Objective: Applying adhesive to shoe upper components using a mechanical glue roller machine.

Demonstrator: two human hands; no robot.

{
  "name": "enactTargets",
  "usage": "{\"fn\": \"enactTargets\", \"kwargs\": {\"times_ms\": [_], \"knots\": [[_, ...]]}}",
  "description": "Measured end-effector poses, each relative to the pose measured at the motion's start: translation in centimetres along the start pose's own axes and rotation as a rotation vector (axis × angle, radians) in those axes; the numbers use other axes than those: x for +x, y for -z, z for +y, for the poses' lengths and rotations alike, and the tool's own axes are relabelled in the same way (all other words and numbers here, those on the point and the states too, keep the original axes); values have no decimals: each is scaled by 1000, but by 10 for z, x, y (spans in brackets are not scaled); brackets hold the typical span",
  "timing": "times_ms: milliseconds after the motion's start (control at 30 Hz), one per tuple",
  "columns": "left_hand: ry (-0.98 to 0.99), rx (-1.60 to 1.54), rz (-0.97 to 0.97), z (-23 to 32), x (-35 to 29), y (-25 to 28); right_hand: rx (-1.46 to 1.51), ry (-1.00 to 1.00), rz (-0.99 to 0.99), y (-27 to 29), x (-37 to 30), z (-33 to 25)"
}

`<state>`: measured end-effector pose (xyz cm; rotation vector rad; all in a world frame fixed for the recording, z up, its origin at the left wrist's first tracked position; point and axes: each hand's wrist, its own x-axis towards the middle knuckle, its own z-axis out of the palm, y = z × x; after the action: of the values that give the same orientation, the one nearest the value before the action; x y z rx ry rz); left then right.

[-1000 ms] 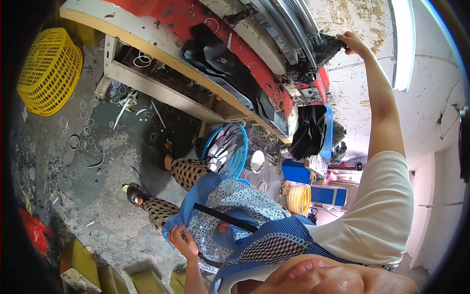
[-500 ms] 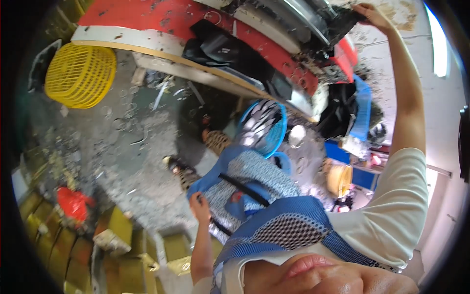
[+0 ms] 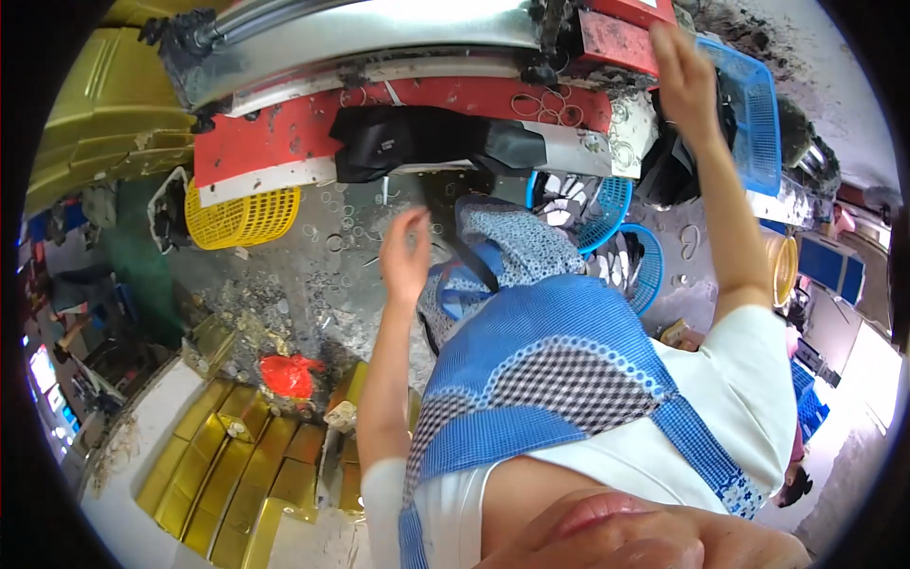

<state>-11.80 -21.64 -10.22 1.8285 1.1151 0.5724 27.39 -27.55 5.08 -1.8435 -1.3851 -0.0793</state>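
My left hand (image 3: 406, 256) is raised in front of the apron, its fingers loosely bent and apart, with nothing visible in it. Just beyond it, a pile of black, flat, shiny pieces (image 3: 427, 142) lies on the red and white bench (image 3: 256, 147), overhanging its front edge. My right hand (image 3: 687, 87) reaches far to the right, slightly blurred, with fingers stretched out beside a red box-shaped part (image 3: 621, 43). I see nothing in its fingers. Below this hand, more black pieces (image 3: 668, 171) hang next to a blue crate (image 3: 754, 119).
A metal machine with a long roller (image 3: 370, 38) spans the back of the bench. Rubber-band-like rings (image 3: 559, 106) lie on the bench. Blue baskets (image 3: 649, 270) with black-and-white pieces stand below, a yellow basket (image 3: 242, 218) at left. Gold boxes (image 3: 237, 474) and a red bag (image 3: 287, 376) are lower left.
The view has swung round, facing the bench more squarely. My right hand has come down from dark material at the machine's end. My left hand has risen from beside the apron toward the bench.
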Motion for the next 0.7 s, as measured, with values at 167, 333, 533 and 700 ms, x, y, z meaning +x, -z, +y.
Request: {"fn": "enactTargets", "kwargs": {"times_ms": [167,333,533,700], "knots": [[-606,334,-308,33,122,-74,319,-663,-455,-16,-102,7],[-670,685,-478,34,142,-99,133,-414,-507,-18,-110,-13],[-883,507,-509,31,155,-91,40,-499,-487,-35,-107,-40],[-1082,276,-436,32,161,-76,-21,-352,-340,-65,-99,-65]]}}
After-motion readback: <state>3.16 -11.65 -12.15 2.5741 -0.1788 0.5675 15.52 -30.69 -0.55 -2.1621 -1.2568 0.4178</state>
